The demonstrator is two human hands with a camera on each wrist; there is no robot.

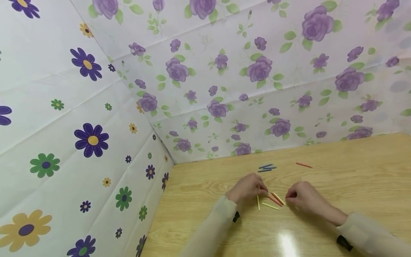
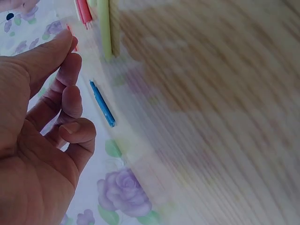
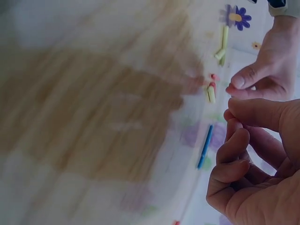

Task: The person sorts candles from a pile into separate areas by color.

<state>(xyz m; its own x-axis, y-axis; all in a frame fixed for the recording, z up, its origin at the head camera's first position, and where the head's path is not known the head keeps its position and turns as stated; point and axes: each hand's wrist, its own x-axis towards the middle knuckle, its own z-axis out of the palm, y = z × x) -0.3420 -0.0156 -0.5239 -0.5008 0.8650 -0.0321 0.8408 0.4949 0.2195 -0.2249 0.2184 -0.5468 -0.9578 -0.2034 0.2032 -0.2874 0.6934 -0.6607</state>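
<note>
Head view: we get bright, even light, sharp focus, one white glare patch on the bench [image 1: 287, 244] near the bottom edge, soft shadows under the hands, walls bowed by wide-angle distortion. Both wrist views: we see heavy motion blur; right wrist view is dimmer, greyish.

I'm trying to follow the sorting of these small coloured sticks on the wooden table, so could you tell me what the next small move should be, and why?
Probably the left hand should pinch one thin orange stick from the mixed orange and yellow pile between the hands. Its fingertips already sit at that pile, while the thin blue sticks lie grouped apart on the wooden table and a lone orange stick lies farther back. The right hand rests beside the pile.
</note>
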